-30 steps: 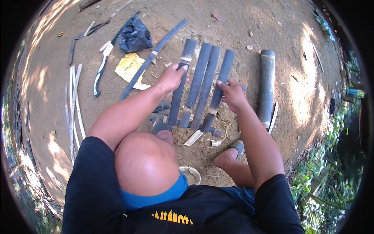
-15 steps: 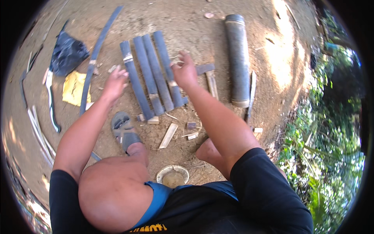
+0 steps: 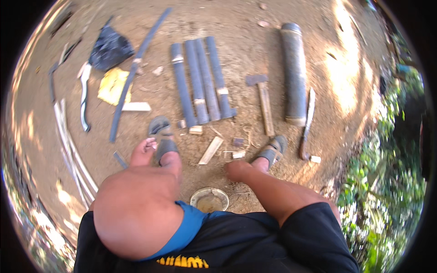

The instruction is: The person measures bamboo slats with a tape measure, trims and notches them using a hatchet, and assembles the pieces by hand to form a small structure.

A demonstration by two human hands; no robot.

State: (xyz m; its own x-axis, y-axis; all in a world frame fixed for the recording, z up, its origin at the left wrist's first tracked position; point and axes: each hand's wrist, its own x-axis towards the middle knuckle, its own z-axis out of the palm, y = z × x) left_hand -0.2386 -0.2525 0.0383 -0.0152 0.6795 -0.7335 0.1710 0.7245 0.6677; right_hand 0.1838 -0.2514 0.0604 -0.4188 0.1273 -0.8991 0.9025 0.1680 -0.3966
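My left hand hangs low beside the left sandal, partly hidden by my knee. Its fingers look half curled and apart, with nothing visible in them. Low in front of the right sandal is my right hand; its fingers are turned away and blurred. Farther off, several dark split-bamboo slats with pale bands lie side by side, their near ends on a crosspiece. Small wood offcuts and shavings are scattered between the slats and my hands.
On the right lie a hammer-like tool, a thick bamboo tube and a machete. To the left are a black plastic bag, yellow sheet, long dark strip and pale sticks. A round bowl sits close in.
Both hands have drawn back from beside the slats toward my knees. The slats stay on the ground. The view has shifted, so the scene appears farther right.
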